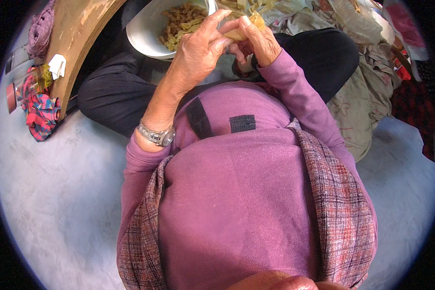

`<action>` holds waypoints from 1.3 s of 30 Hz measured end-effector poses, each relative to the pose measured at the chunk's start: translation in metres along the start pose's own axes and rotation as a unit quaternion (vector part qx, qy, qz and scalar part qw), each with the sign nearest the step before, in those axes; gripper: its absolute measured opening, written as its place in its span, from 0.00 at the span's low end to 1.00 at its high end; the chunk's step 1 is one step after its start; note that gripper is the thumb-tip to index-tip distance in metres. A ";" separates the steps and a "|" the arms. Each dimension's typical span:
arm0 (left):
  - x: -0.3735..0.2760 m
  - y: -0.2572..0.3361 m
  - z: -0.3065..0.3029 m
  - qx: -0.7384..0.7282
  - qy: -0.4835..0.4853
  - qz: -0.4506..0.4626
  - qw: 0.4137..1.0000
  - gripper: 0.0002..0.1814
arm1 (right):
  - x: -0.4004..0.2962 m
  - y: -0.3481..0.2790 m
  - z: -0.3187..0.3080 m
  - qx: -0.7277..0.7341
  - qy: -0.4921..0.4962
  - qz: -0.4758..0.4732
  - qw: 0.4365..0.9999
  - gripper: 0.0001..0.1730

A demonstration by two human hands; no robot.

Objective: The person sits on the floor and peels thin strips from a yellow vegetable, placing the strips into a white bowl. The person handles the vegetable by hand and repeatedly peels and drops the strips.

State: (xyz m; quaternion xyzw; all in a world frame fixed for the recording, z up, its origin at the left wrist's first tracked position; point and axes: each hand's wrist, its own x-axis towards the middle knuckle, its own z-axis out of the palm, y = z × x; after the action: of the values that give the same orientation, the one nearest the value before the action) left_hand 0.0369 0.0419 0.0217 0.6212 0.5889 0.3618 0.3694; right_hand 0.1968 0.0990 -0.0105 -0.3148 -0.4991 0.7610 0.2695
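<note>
Both hands meet in front of me, just right of a white bucket (145, 40) that holds many small brown and yellow-green pieces (183, 25). My right hand (264, 40) in the picture's right half belongs to the sleeved arm, so it is my right; its thumb and fingers grip a yellowish, leaf-like piece (256, 22). My left hand (203, 47), with a metal watch (157, 135) on its wrist, touches the same piece with its thumb and fingertips. The lower part of the piece is partly hidden by the fingers.
A curved wooden board (83, 32) stands at the left, with a white paper (57, 66) on its edge. Checked cloth (40, 116) and a clear jar with a reddish lid (11, 98) lie beyond it. Plastic bags (359, 21) and a patterned cloth (355, 108) are at the right.
</note>
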 end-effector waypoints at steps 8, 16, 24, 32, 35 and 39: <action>-0.009 0.008 -0.007 -0.044 -0.043 -0.010 0.998 0.23 | -0.001 0.004 0.008 0.004 0.072 -0.018 0.997 0.30; -0.012 -0.005 -0.015 -0.097 -0.034 -0.068 0.992 0.26 | 0.001 -0.008 0.023 0.005 -0.030 0.035 0.999 0.17; -0.025 -0.005 -0.022 -0.097 -0.042 -0.036 0.994 0.25 | -0.002 -0.006 0.034 0.146 0.000 0.075 0.986 0.06; -0.053 0.002 -0.034 -0.019 0.039 0.036 0.998 0.16 | -0.006 -0.018 0.040 0.141 0.026 0.009 0.990 0.05; -0.053 0.006 -0.038 -0.008 0.051 0.053 0.997 0.15 | -0.004 -0.028 0.042 0.098 0.022 -0.012 0.995 0.07; -0.034 0.007 -0.049 0.014 0.062 0.083 0.995 0.13 | 0.010 -0.046 0.038 0.032 -0.026 -0.031 0.999 0.13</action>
State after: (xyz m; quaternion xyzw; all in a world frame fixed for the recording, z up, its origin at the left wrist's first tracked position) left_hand -0.0048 0.0094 0.0504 0.6496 0.5618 0.4205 0.2924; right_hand 0.1657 0.1003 0.0414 -0.2707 -0.4909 0.7758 0.2898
